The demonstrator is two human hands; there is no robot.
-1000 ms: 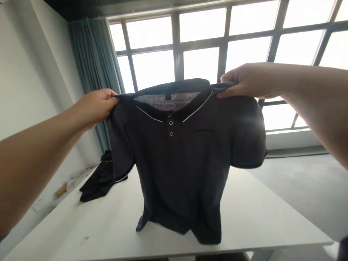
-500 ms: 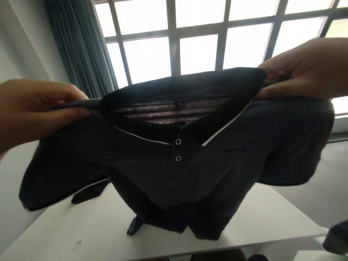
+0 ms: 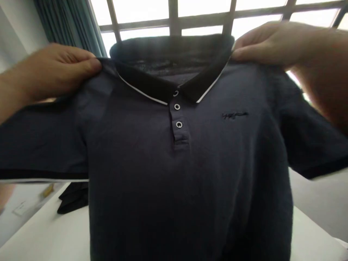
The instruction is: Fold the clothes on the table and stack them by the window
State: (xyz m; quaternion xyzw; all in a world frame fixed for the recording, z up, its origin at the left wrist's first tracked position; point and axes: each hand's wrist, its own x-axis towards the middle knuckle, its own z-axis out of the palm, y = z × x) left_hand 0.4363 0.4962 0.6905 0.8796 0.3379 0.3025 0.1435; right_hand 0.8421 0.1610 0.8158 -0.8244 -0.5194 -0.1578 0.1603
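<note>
Bare left hand [image 3: 53, 74], bare right hand [image 3: 268, 43]

Only writing I can spot is a small dark embroidered script mark [image 3: 235, 115] on the chest of the navy polo shirt [image 3: 174, 174], and it's too small and blurry to read. No numbers, tags or signs legible anywhere else.

Plain bright indoor workroom, large gridded window [image 3: 174, 14], teal curtain [image 3: 67, 21], white bench [image 3: 49, 235], bare white wall [image 3: 11, 32]
</note>
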